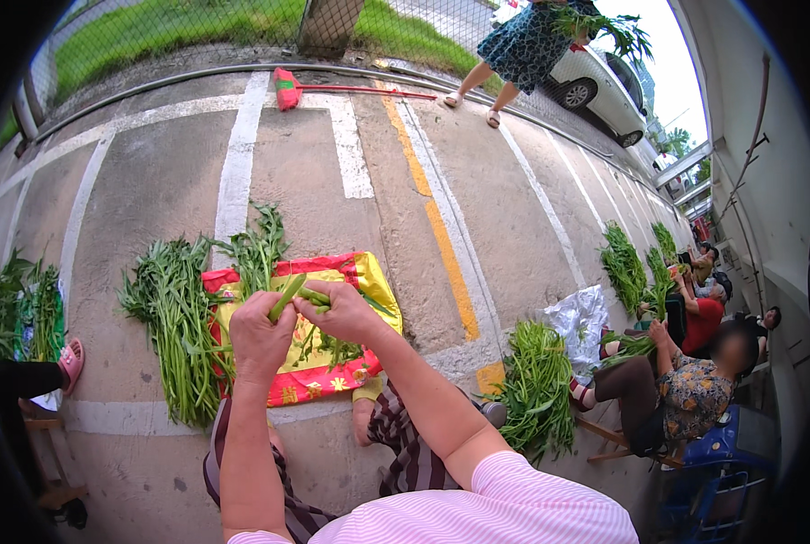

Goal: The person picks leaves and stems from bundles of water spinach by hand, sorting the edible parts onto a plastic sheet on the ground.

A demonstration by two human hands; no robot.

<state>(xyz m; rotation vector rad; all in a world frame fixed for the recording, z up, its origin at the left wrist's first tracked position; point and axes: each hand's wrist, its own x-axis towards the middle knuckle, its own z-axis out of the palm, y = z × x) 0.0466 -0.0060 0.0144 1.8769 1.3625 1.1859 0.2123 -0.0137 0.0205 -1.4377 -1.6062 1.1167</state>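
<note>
Both my hands are raised over a red and yellow plastic sack [382,288] spread on the ground. My left hand [262,328] is closed on a thick green vegetable stem [286,298] that sticks up past the fingers. Close beside it, my right hand [337,311] pinches another short piece of green stem [314,296]. Picked leafy bits [334,350] lie on the sack below the right hand. Left of the sack is a big heap of long leafy greens [180,317], and a smaller leafy bunch [258,247] lies at its far edge.
Another pile of greens [534,385] and a silver sheet [575,325] lie at right, beside a seated person [700,390]. More people sit farther along the wall. A red-handled broom [287,89] lies ahead. A person [536,45] carrying greens stands by the fence. A pink sandal [71,364] shows at left.
</note>
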